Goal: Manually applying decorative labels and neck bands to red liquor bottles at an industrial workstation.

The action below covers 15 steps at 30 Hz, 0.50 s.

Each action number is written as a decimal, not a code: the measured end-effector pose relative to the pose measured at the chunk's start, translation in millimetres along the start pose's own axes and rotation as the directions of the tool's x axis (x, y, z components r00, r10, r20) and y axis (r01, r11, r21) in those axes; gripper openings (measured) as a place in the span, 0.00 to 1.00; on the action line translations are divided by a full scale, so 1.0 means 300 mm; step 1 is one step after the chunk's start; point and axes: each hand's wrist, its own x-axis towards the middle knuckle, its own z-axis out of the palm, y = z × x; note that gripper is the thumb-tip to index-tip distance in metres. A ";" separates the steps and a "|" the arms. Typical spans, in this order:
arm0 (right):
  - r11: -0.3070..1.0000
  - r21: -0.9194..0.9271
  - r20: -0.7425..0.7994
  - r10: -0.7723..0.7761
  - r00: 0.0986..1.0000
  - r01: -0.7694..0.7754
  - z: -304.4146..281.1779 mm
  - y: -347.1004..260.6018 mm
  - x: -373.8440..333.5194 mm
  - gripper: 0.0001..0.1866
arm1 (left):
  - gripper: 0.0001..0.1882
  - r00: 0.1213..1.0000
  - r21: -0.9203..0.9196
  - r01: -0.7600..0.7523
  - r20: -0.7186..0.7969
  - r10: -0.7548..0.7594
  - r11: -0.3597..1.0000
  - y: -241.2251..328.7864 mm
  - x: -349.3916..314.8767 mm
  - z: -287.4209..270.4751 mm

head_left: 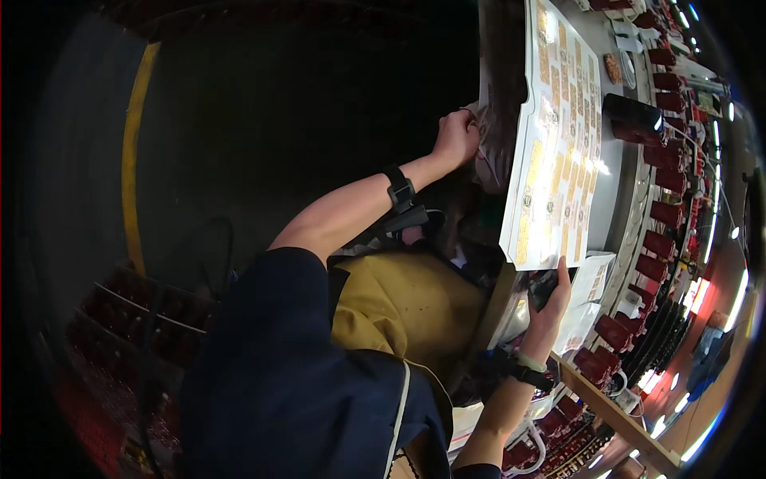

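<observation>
A large white board (517, 191) with rows of printed pictures, bright with glare, lies at the edge of a grey worktop (618, 188). My right hand (547, 307) is at its near edge, one digit laid on the printed face and the other fingers mostly hidden. Beside those fingers is a small dark object (541, 289), too dim to name. My left hand (457, 137) reaches farther away, beside the board's left side. Its fingers are curled against crumpled, pale material (482, 132) in shadow; what they grip is unclear.
A dark, shiny container (633, 120) stands right of the board, with a clear dish (628, 70) farther back. Dark red bins (669, 180) line the right side. Papers (586, 291) lie near my right hand. A wooden beam (614, 411) crosses the lower right. Yellow floor line (134, 160) at left.
</observation>
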 end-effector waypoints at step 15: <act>1.000 0.016 0.007 -0.002 1.000 0.002 -0.050 -0.002 0.029 0.18 | 0.10 0.998 -0.005 -0.068 -0.016 0.068 0.998 -0.011 -0.062 -0.075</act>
